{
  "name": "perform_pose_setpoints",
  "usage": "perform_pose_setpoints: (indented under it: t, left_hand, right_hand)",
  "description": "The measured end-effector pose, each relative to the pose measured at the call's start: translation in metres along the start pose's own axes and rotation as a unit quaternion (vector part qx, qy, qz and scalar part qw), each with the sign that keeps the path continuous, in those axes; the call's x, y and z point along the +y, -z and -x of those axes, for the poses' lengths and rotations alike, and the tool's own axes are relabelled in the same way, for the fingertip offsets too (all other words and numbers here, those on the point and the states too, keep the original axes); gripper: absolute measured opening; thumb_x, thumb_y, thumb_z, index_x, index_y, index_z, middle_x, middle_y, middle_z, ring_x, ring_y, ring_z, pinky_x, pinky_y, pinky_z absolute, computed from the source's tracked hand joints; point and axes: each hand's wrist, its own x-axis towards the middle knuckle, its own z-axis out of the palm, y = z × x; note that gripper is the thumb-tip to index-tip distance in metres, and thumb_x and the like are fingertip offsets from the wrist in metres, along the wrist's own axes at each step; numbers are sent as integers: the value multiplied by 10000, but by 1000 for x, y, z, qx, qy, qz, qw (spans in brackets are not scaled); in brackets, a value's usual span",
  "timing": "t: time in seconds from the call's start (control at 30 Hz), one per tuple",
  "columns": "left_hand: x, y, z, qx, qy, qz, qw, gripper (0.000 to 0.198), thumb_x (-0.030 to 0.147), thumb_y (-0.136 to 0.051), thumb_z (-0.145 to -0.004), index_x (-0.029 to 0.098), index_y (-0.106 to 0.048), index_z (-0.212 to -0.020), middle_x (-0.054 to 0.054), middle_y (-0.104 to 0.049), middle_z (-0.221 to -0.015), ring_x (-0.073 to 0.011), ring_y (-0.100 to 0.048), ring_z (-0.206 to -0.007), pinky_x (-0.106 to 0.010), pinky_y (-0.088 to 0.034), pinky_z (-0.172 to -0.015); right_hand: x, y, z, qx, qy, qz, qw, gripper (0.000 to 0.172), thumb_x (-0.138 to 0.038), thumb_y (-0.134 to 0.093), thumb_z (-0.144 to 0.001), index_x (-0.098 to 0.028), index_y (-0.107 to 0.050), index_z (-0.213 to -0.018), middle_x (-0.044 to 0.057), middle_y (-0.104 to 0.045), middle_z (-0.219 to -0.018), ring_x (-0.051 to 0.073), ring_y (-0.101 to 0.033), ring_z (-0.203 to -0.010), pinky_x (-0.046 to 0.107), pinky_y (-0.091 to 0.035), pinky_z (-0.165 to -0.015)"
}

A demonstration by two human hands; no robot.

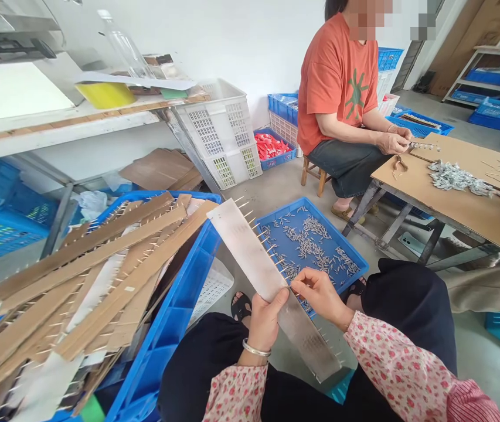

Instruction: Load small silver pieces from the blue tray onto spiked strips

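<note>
Left hand [266, 316] is gripping the pale strip [267, 275] about midway along its length, thumb lying across the top face, fingers wrapped under; closed on it. The strip is being held above the lap, its long axis running diagonally: far end pointing up and away to the left, near end pointing down toward the right knee. A row of thin pins is sticking out from its right-hand edge.

Right hand [320, 293] is sitting at that pinned edge, just right of the left hand, fingertips pinched together at the pins. Whether it is holding a small piece there: cannot tell, too small.

Beyond the strip, on the floor, a blue tray [359, 266] is lying with small silvery pieces [311, 240] scattered inside. Left of the strip, a blue crate [174, 328] is carrying a pile of cardboard strips [100, 275], also pinned, lying mostly along the same diagonal.

Further beyond the tray, a person in an orange shirt [337, 82] is sitting on a stool, hands working at a cardboard-topped table [473, 211] bearing a heap of silvery parts [456, 176].
</note>
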Motion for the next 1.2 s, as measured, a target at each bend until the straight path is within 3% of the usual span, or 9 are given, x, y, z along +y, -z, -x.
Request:
perform_pose_setpoints:
  t: [0.27,0.43,0.57,0.67,0.8,0.9,1.03,1.2]
  left_hand:
    - [-1,1,-2,13,13,5,1000,265,233,-818,-591,149,-729,-826,-19,-726,-772,-164,-630,-706,-271,-482,-690]
    - [0,1,-6,23,24,39,999,318,245,-825,-584,158,-711,-868,-22,-726,-808,-166,-642,-732,-277,-488,-704]
    - [-11,-4,-3,-19,64,56,996,370,264,-816,-597,170,-700,-935,-52,-733,-879,-204,-661,-804,-312,-500,-734]
    - [-19,-9,1,-40,96,45,994,346,261,-820,-587,146,-707,-892,-62,-733,-814,-224,-669,-771,-339,-508,-726]
    - [-17,-11,0,-12,99,70,993,293,251,-821,-590,153,-700,-838,-22,-714,-747,-166,-645,-676,-300,-505,-683]
    - [-11,-9,-3,11,109,94,989,272,247,-827,-585,161,-685,-800,2,-699,-707,-130,-622,-624,-263,-495,-641]
    - [-8,-7,-4,23,114,93,989,287,259,-830,-578,165,-675,-801,10,-694,-696,-123,-620,-625,-238,-483,-616]
    - [-11,-8,-4,32,112,90,989,284,260,-831,-572,168,-680,-794,14,-697,-706,-117,-616,-619,-235,-479,-617]
  right_hand:
    - [-4,-2,-6,-24,41,72,996,220,-291,-584,-811,-169,-572,-628,-13,-546,-599,115,-471,-582,214,-364,-505]
    - [-8,1,-13,-6,26,27,999,223,-327,-602,-792,-172,-589,-632,-14,-539,-592,115,-468,-571,215,-383,-508]
    - [-13,3,-20,36,21,-11,999,211,-334,-605,-785,-175,-592,-647,-12,-555,-613,114,-476,-561,226,-410,-525]
    - [-15,5,-24,28,23,0,999,201,-331,-601,-786,-173,-610,-662,-10,-570,-626,115,-497,-564,225,-415,-524]
    - [-14,17,-24,37,-6,-29,999,228,-387,-566,-822,-178,-648,-859,17,-640,-735,127,-559,-618,230,-443,-550]
    - [-9,31,-20,59,-24,-45,997,257,-424,-586,-815,-171,-626,-794,24,-640,-715,121,-551,-596,229,-439,-542]
    - [-4,41,-10,9,-35,-39,999,269,-431,-623,-793,-175,-615,-711,14,-623,-671,120,-540,-581,236,-442,-546]
    - [-9,34,-4,-26,-47,-19,998,252,-411,-617,-794,-171,-622,-715,9,-621,-661,124,-540,-582,242,-434,-547]
